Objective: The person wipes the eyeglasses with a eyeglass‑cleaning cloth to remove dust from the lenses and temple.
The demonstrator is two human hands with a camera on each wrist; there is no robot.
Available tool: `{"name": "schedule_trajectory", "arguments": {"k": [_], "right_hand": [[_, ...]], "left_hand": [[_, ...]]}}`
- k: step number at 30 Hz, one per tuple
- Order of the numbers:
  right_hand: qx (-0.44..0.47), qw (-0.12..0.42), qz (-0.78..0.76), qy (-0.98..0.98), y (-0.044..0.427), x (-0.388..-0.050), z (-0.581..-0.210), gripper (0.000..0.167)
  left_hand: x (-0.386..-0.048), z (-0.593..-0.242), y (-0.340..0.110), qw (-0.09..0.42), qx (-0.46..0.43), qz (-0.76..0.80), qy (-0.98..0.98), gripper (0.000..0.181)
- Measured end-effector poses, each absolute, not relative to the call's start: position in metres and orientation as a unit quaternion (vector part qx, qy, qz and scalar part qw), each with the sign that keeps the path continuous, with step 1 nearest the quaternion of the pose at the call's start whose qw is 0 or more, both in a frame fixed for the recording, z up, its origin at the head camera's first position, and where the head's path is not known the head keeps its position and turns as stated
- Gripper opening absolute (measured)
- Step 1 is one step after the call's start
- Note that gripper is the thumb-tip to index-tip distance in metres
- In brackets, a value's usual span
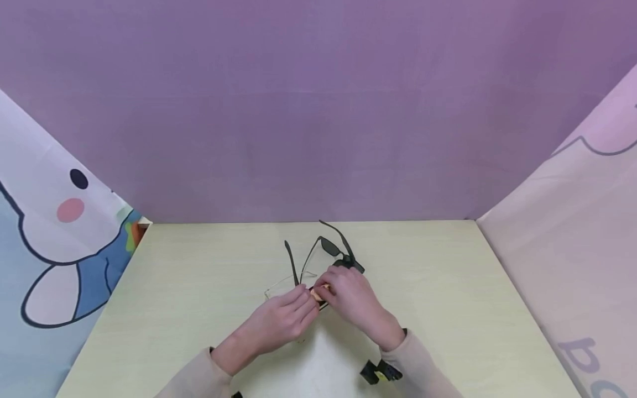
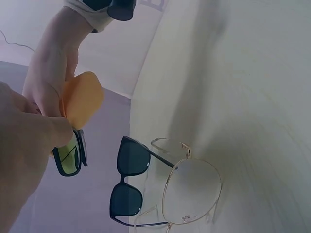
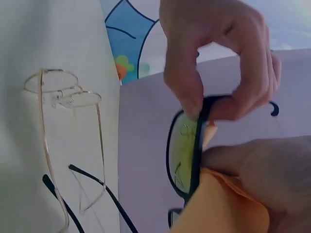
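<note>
Black-framed glasses (image 3: pixel 196 155) with yellowish lenses are held up above the table between the two hands. My left hand (image 1: pixel 286 318) pinches one end of the frame between thumb and fingers. An orange cloth (image 2: pixel 85 99) is gripped in my right hand (image 1: pixel 354 298), whose fingers press it against the frame beside a lens. In the head view, the hands mostly hide both cloth and glasses. Black sunglasses (image 2: pixel 127 199) lie beyond the hands, next to thin gold-rimmed glasses (image 2: pixel 221 182) standing on the table with their temples spread.
The pale wooden table (image 1: pixel 199 276) runs back to a purple wall panel (image 1: pixel 318 121). Printed cloth panels stand on the left (image 1: pixel 55 276) and right (image 1: pixel 562 249). A black wrist camera (image 1: pixel 382 372) hangs under the right sleeve.
</note>
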State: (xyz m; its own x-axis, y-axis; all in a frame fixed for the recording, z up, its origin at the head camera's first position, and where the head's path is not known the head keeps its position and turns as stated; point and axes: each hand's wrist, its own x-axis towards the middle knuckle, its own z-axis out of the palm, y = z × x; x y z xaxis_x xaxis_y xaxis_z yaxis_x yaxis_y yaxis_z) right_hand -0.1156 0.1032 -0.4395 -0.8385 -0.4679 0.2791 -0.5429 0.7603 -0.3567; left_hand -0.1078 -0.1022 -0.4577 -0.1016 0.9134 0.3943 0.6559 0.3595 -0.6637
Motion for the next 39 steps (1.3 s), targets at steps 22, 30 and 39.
{"name": "schedule_trajectory", "arguments": {"k": [22,30,39], "right_hand": [[0.237,0.186,0.333,-0.894,0.126,-0.128,-0.438,0.016],[0.268,0.251,0.242,-0.898,0.132,-0.137,-0.45,0.025],[0.267,0.079,0.352,-0.894,0.138,-0.131,-0.45,0.021]], "left_hand": [[-0.109,-0.46,-0.11,0.406,-0.538,0.14,-0.726,0.048],[-0.112,-0.456,-0.108,0.427,-0.553,0.14,-0.701,0.046],[-0.11,-0.457,-0.109,0.419,-0.548,0.159,-0.706,0.048]]}}
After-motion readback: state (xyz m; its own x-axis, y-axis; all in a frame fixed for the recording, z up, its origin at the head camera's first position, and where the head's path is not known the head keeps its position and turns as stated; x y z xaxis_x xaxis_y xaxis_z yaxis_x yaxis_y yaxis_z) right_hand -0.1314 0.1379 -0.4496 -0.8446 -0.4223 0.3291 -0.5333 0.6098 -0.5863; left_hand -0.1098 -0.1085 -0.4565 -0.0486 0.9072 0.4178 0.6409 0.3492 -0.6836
